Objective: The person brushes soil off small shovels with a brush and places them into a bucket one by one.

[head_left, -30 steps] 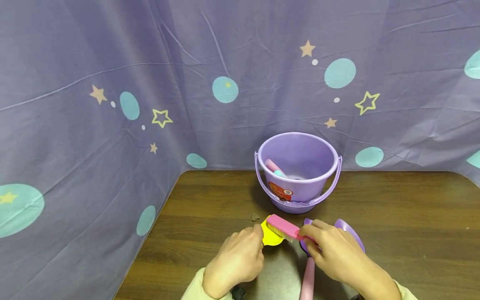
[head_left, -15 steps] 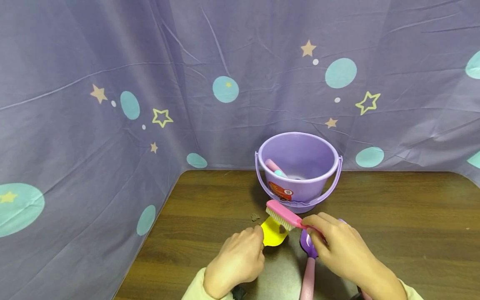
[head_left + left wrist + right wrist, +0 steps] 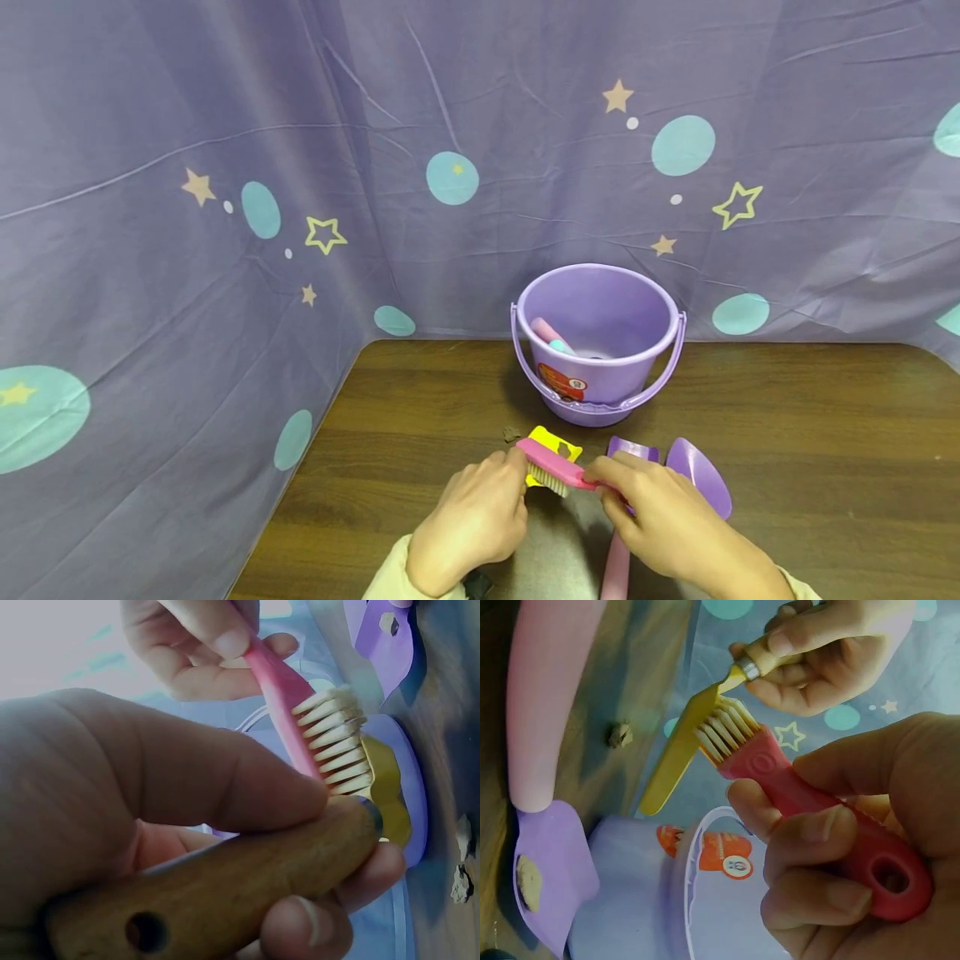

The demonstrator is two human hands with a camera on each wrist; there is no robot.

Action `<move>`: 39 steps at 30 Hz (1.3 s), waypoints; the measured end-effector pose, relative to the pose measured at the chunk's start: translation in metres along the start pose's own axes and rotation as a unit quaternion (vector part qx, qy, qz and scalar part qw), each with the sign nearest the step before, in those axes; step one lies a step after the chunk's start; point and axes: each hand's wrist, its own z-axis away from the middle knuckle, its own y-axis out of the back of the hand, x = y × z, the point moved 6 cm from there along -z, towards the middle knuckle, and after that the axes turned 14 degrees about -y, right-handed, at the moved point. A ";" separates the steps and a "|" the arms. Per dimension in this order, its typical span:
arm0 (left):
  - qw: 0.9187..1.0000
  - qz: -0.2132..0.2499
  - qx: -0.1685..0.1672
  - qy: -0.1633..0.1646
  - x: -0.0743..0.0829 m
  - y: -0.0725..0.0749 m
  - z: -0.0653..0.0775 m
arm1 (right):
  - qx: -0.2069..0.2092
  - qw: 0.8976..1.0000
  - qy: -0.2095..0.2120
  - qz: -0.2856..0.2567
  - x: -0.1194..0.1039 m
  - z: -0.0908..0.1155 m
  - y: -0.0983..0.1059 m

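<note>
My left hand (image 3: 474, 510) grips the wooden handle (image 3: 217, 892) of a small yellow shovel (image 3: 553, 437), its wavy-edged blade held above the table. In my right hand (image 3: 675, 512) is a pink brush (image 3: 780, 776) with cream bristles. The bristles (image 3: 729, 733) lie against the yellow blade in the right wrist view. From above, the brush hides part of that blade, and a brown patch shows near its far edge. My right thumb and fingers wrap the brush's handle.
Behind my hands stands a purple bucket (image 3: 633, 387) with pink and turquoise items inside. A pink-handled purple shovel (image 3: 617, 567) lies below my right hand, a brown lump (image 3: 529, 883) on its head. Another purple scoop (image 3: 697, 477) is right of it. A brown clump (image 3: 512, 435) lies left.
The brush first rose off the yellow blade, then came down and left over it, close to my left hand. The yellow blade has tilted. My left hand has barely moved.
</note>
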 end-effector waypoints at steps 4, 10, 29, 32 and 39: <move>1.000 -0.005 0.001 0.000 0.000 0.001 0.000 | 0.008 1.000 -0.018 0.014 0.004 -0.001 -0.002; 1.000 -0.010 0.002 -0.002 0.000 0.001 0.000 | 0.018 0.998 -0.032 0.041 0.011 -0.003 -0.004; 1.000 -0.005 -0.024 0.002 -0.001 0.000 0.002 | 0.050 0.996 -0.034 0.061 0.022 -0.009 0.000; 1.000 -0.002 -0.019 0.004 -0.002 0.001 0.002 | 0.071 0.996 -0.021 0.044 0.018 -0.009 0.006; 1.000 0.002 -0.011 0.004 -0.002 0.001 0.001 | 0.062 0.998 -0.007 -0.006 0.005 -0.005 0.011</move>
